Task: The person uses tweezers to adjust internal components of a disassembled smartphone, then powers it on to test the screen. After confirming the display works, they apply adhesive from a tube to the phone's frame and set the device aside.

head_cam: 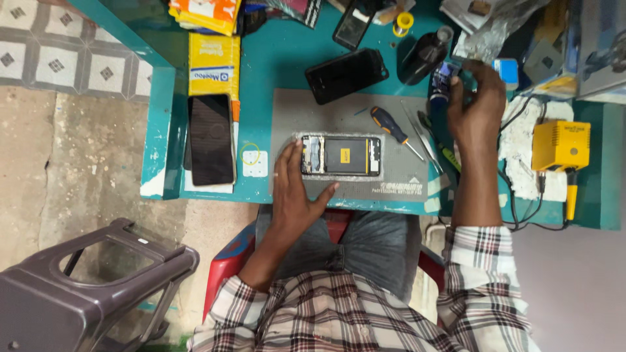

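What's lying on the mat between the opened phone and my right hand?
In the head view, a screwdriver with an orange and dark handle and metal tweezers lie between the opened phone and the right hand.

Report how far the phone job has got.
Done: the opened phone lies on the grey mat, back cover off, insides showing. In hand: left hand steadies it; right hand reaches a small bottle. Left: the phone remains open; the screwdriver lies unused.

Teal workbench over worn concrete floor, patterned tiles, grey plastic stool nearby
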